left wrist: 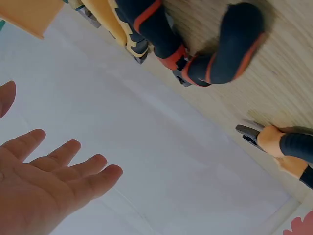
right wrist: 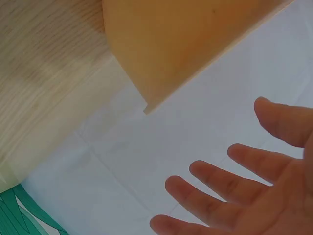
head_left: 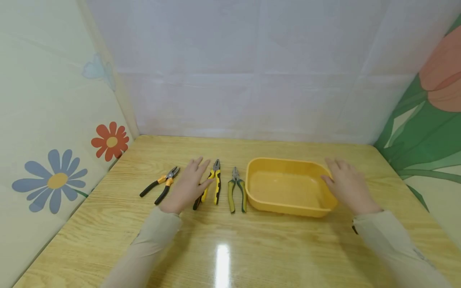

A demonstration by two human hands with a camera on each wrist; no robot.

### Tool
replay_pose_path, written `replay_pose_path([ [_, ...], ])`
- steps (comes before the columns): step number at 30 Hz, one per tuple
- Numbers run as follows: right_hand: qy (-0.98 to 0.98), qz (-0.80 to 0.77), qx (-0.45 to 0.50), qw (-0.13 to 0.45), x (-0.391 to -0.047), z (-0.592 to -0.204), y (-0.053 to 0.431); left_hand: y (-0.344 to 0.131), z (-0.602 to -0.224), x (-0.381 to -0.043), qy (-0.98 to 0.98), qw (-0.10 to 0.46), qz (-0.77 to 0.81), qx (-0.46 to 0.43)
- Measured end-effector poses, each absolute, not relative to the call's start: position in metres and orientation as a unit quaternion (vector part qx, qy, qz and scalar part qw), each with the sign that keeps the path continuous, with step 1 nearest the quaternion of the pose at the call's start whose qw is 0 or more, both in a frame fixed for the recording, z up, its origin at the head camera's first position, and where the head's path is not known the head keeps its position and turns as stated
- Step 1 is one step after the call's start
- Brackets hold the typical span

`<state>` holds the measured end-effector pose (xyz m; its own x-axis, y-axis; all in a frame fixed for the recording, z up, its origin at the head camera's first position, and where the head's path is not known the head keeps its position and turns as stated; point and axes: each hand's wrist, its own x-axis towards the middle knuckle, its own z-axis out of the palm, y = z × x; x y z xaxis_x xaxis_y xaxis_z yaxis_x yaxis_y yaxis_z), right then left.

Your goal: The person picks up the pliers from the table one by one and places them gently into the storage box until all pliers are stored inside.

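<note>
My left hand (head_left: 187, 184) hovers with spread fingers over the row of pliers, holding nothing. Beneath it, mostly hidden in the head view, are black-and-red pliers (left wrist: 239, 44). Orange-and-black pliers (head_left: 169, 183) lie to its left with their handles apart. Just right of the hand are yellow-and-black pliers (head_left: 217, 188), then green-handled pliers (head_left: 231, 196) beside the basin. My right hand (head_left: 347, 186), empty and with fingers extended, is at the right end of the yellow plastic basin (head_left: 288, 207), overlapping its rim in the head view.
The wooden table (head_left: 273, 248) carries all of these, with a bright light reflection near its front. A pale sheet (head_left: 252, 80) hangs behind the table's back edge. Flower-patterned panels (head_left: 43, 120) stand along both sides.
</note>
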<state>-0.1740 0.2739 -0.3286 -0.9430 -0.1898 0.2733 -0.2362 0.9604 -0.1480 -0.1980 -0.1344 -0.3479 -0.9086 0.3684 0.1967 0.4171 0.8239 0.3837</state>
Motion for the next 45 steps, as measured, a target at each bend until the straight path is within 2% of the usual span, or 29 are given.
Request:
replay_pose_path([
  [4,-0.977,0.092,0.13,0.143,-0.174,-0.33,0.275,-0.141,-0.349,-0.197,-0.954,0.064,-0.207,-0.208],
  [14,-0.976,0.119,0.122,0.133,-0.174,-0.336,0.279,-0.154,-0.355,-0.195,-0.954,0.063,-0.224,-0.19],
  [27,-0.973,0.141,0.118,0.142,-0.174,-0.344,0.284,-0.171,-0.36,-0.196,-0.952,0.095,-0.21,-0.202],
  [35,-0.976,0.163,0.084,0.119,-0.174,-0.347,0.288,-0.181,-0.36,-0.192,-0.955,0.074,-0.219,-0.188],
  [45,-0.981,0.173,0.059,0.068,-0.176,-0.348,0.294,-0.192,-0.364,-0.191,-0.957,0.083,-0.208,-0.184],
])
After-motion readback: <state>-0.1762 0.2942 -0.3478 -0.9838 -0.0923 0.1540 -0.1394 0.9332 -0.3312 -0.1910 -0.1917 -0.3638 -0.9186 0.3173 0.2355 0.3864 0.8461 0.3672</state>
